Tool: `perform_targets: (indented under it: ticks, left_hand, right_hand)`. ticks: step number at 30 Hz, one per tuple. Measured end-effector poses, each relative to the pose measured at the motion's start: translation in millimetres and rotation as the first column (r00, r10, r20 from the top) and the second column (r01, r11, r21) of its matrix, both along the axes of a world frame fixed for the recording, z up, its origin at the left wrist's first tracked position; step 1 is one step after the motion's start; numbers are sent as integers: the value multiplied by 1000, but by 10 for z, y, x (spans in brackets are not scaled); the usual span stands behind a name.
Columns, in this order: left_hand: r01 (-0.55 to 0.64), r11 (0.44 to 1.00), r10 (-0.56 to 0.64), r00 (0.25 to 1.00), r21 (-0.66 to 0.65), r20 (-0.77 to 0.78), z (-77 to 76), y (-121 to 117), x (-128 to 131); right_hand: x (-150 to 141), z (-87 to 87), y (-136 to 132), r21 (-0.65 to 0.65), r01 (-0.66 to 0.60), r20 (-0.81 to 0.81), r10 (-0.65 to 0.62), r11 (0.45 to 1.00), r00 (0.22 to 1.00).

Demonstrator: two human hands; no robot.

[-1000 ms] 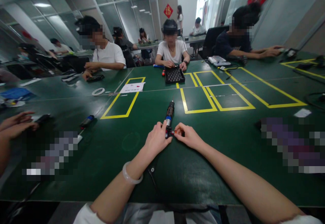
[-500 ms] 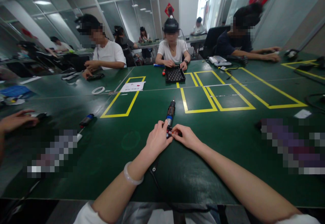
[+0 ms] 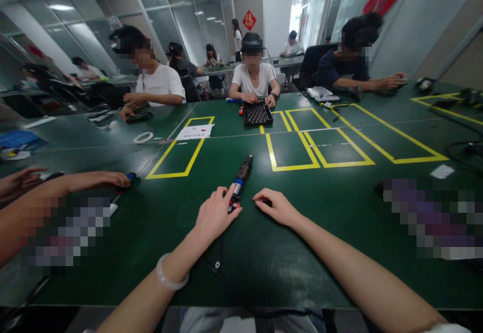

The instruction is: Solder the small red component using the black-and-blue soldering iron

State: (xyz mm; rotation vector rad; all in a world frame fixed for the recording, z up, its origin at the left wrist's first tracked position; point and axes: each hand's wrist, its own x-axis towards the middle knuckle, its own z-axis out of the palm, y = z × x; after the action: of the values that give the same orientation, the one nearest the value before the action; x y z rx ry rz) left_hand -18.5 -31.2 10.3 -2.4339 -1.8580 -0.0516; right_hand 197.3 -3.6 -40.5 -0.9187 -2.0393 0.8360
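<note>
My left hand [image 3: 217, 211] rests over the rear end of an electric screwdriver [image 3: 241, 175], its fingers closed on it. The tool is slim and dark, with a blue and silver band and a thin tip pointing away from me to the upper right. Red parts show at its rear beside my left thumb; the rest of that end is hidden under the hand. My right hand [image 3: 278, 206] lies on the green table [image 3: 287, 252], just right of the tool and apart from it. Its fingers are loosely curled, with a gap to the thumb and nothing visible in them.
A black cable [image 3: 230, 282] runs near my left wrist. Yellow tape outlines [image 3: 296, 168] and a paper sheet [image 3: 194, 132] lie ahead. Across the table, a person handles a black tray [image 3: 258, 113]. From the left, another person's hand [image 3: 116, 179] reaches to a similar dark tool.
My right hand has come away from the rear of the screwdriver. My left hand has shifted left with the tool, which now tilts more to the right. A neighbour's arm has reached in at left.
</note>
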Motion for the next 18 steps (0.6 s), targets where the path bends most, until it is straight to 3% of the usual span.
perform_targets:
  ticks: [5, 11, 15, 18]
  left_hand:
    - [-113, 993, 113, 994, -44, -12, 11, -220, -589]
    - [-321, 943, 323, 946, -82, 10, -64, -510, -1511]
    - [-379, 919, 385, 922, -107, 38, -109, -652, -2163]
    - [-413, 906, 421, 904, -94, 73, -88, -731, -2494]
  right_hand:
    - [18, 12, 0, 13, -3, 56, 3, 1000, 998]
    - [-6, 48, -10, 17, 5, 112, -7, 1000, 994]
    - [-12, 65, -10, 22, 4, 126, -6, 1000, 992]
    - [-15, 67, -11, 20, 2, 130, -4, 1000, 992]
